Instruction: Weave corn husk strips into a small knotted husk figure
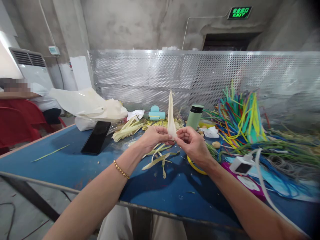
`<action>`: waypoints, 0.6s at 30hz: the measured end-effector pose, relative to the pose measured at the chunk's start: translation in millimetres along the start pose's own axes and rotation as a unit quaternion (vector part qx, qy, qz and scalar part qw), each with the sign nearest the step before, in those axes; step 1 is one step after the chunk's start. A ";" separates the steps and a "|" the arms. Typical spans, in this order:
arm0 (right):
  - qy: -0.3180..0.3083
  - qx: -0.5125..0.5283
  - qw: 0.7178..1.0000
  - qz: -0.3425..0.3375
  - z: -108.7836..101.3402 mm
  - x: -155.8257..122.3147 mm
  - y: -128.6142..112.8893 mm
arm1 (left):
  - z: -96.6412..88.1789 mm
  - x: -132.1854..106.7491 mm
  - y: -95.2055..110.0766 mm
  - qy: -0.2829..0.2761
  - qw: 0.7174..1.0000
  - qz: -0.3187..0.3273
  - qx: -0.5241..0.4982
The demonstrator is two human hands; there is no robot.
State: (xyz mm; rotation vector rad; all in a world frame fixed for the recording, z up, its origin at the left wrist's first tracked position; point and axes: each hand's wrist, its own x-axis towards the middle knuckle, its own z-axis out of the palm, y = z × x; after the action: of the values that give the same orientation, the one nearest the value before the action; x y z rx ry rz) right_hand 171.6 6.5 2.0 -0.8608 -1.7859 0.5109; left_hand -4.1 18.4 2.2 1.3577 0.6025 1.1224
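- The left hand [153, 137] pinches the lower end of a pale husk [171, 116] between thumb and fingers; the right hand [192, 143], fingers curled, pinches the same end from its other edge.
- The husk stands upright, pointed end up, just left of the green bottle [194, 118] and nearer the wearer.
- The step looks like shaping or folding the husk at its base (a judgement from the grip alone); the next move seems to call for a firm pinch on one side while the other thumb works the edge.
- The fingertips cover the husk's bottom edge, so any fold there cannot be made out.
- Loose strips [160, 160] lie nearer the wearer than the bottle and to its left, partly behind the hands.
- A yellow ring [196, 166], in front of the bottle, is partly hidden by the right hand.
- Far left of the bottle, a seated person [45, 96] is cut off by the frame.
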 end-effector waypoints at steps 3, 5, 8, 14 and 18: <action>-0.004 -0.014 1.000 -0.001 -1.3 -0.6 0.6 | 3.4 -2.1 3.9 -0.003 1.000 -0.014 -0.007; -0.006 -0.022 1.000 0.000 -2.2 -1.5 0.0 | 6.2 -3.5 5.7 -0.008 1.000 -0.017 -0.008; -0.008 -0.025 1.000 -0.004 -2.6 -2.8 -1.9 | 9.6 -3.9 4.5 0.002 1.000 -0.002 0.005; -0.018 -0.009 1.000 -0.012 -0.5 -3.5 -1.9 | 11.1 -0.9 -3.3 0.030 0.999 0.012 0.001; -0.024 0.008 1.000 -0.002 0.4 -2.1 1.8 | 10.7 -0.6 -2.9 0.032 0.999 0.013 -0.014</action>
State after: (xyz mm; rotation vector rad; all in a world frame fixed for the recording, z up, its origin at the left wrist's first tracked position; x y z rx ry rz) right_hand 172.2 6.1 -0.7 -0.8395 -1.8257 0.5465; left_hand 5.8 13.5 1.2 1.3130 0.6147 1.1939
